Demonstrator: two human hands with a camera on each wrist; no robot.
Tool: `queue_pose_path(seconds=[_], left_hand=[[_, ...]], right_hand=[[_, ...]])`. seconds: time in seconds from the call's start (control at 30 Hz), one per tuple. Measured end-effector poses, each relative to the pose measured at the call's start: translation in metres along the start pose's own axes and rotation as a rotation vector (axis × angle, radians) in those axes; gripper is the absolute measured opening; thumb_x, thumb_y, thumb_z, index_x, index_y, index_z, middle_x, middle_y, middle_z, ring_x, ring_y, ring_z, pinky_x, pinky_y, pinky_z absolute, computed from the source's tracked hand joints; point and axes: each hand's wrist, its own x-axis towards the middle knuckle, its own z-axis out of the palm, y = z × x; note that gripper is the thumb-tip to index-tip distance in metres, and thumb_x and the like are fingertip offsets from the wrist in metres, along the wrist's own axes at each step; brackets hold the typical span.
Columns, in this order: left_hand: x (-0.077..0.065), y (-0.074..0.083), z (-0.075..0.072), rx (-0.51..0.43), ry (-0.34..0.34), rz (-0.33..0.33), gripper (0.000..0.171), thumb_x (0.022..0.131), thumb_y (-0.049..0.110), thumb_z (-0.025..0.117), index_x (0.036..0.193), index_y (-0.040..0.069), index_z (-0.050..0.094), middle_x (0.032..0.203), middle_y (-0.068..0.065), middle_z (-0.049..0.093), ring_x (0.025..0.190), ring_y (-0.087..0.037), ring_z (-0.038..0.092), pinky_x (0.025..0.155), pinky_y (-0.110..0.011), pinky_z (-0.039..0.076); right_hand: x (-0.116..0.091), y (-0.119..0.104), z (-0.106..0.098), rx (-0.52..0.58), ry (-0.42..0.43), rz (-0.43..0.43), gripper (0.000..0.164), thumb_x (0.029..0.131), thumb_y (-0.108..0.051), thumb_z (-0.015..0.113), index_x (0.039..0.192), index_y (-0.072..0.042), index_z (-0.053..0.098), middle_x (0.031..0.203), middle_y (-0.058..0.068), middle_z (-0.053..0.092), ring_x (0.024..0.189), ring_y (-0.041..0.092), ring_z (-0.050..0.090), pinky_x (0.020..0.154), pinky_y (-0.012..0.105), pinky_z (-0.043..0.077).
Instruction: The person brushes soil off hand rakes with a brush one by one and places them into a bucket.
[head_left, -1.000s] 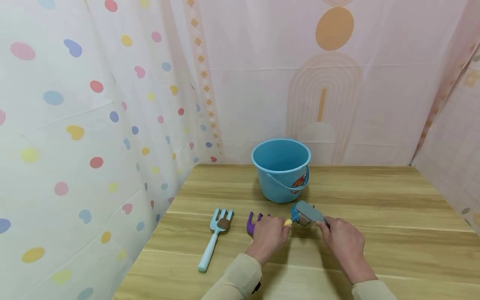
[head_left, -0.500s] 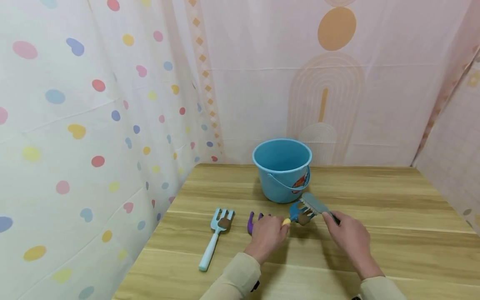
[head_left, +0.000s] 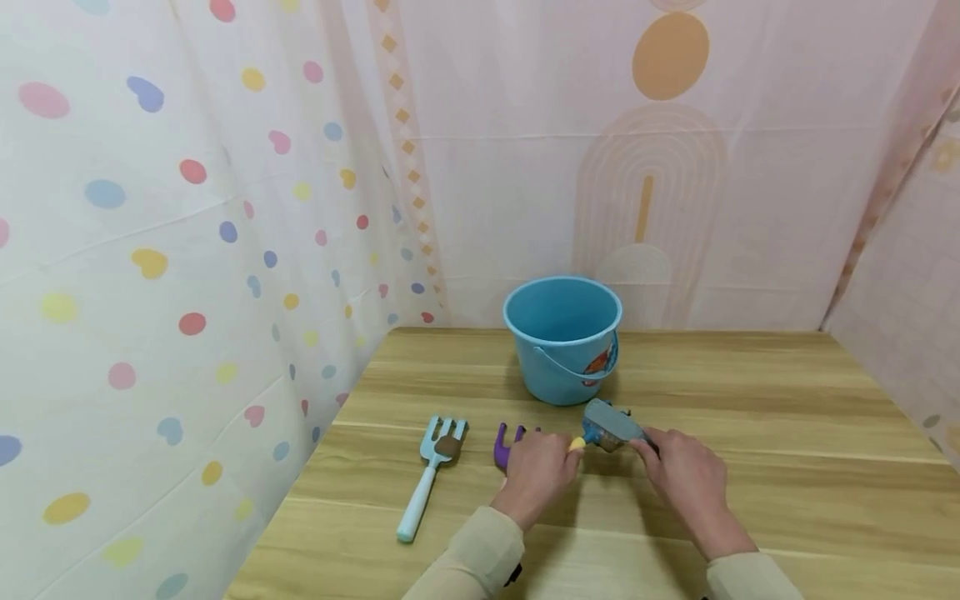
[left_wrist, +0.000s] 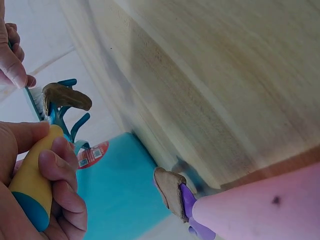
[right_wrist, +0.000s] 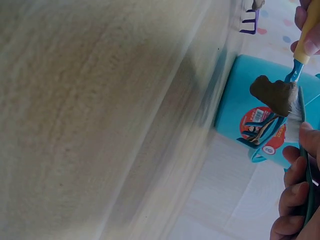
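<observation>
My left hand (head_left: 536,475) grips the yellow handle of a blue toy hand rake (left_wrist: 32,175), its tines raised above the table. A brown clay-like clump (right_wrist: 272,95) clings to the rake's head. With thumb and fingers, my right hand (head_left: 686,483) holds a grey-green brush (head_left: 611,419). Its white bristles (right_wrist: 295,107) lie against the rake's head beside the clump. From above, the brush's back covers most of the tines. A purple rake (head_left: 501,448) lies partly hidden behind my left hand; the left wrist view shows its pink handle (left_wrist: 260,210) and another brown lump (left_wrist: 170,192).
Behind my hands stands a light blue bucket (head_left: 558,375), its handle hanging down in front. To the left, a pale blue toy fork (head_left: 417,504) lies on the wooden table (head_left: 787,433) with a brown lump (head_left: 447,447) on its tines. Patterned curtains (head_left: 510,167) surround the table.
The brush in my right hand shifted up and right, exposing the rake's tines and clump, then came back down and left over them. My left hand keeps the rake nearly still.
</observation>
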Motion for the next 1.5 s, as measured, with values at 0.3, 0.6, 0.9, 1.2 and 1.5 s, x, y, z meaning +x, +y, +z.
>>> queue_pose_path(seconds=[0.3,0.6,0.9,1.2,1.5], left_hand=[[0.0,0.0,0.0,-0.005,-0.001,0.003,0.036,0.096,0.033,0.064,0.065,0.018,0.053,0.054,0.006,0.044,0.049,-0.013,0.044,0.043,-0.029,0.032],[0.001,0.002,-0.003,-0.012,-0.013,-0.013,0.034,0.096,0.033,0.064,0.067,0.017,0.055,0.056,0.005,0.045,0.051,-0.013,0.045,0.044,-0.029,0.033],[0.0,0.002,-0.004,-0.001,0.017,0.003,0.035,0.096,0.033,0.064,0.066,0.017,0.054,0.055,0.006,0.044,0.05,-0.014,0.046,0.043,-0.029,0.033],[-0.001,0.001,-0.003,-0.017,0.025,0.021,0.034,0.096,0.032,0.064,0.067,0.016,0.056,0.055,0.006,0.045,0.049,-0.013,0.046,0.043,-0.028,0.033],[0.0,0.002,-0.007,-0.061,0.033,0.04,0.036,0.097,0.032,0.062,0.065,0.019,0.052,0.055,0.008,0.044,0.048,-0.01,0.044,0.042,-0.027,0.032]], right_hand=[[-0.001,0.003,0.003,0.02,0.016,0.035,0.034,0.093,-0.031,0.069,0.115,-0.004,0.073,0.087,0.015,0.071,0.055,0.019,0.053,0.042,0.034,0.037],[0.001,0.004,0.003,0.019,0.032,0.064,0.033,0.093,-0.031,0.07,0.115,-0.006,0.073,0.084,0.016,0.07,0.056,0.022,0.054,0.042,0.035,0.036],[0.001,0.005,0.003,0.016,0.037,0.065,0.032,0.093,-0.031,0.069,0.113,-0.006,0.074,0.084,0.015,0.07,0.06,0.025,0.058,0.043,0.037,0.038],[0.0,0.014,0.0,0.013,0.034,0.078,0.031,0.095,-0.031,0.066,0.11,-0.005,0.074,0.084,0.016,0.069,0.059,0.026,0.058,0.043,0.037,0.038],[0.001,0.039,-0.009,0.03,-0.018,0.167,0.035,0.1,-0.032,0.058,0.114,-0.002,0.07,0.076,0.014,0.064,0.058,0.023,0.052,0.043,0.035,0.035]])
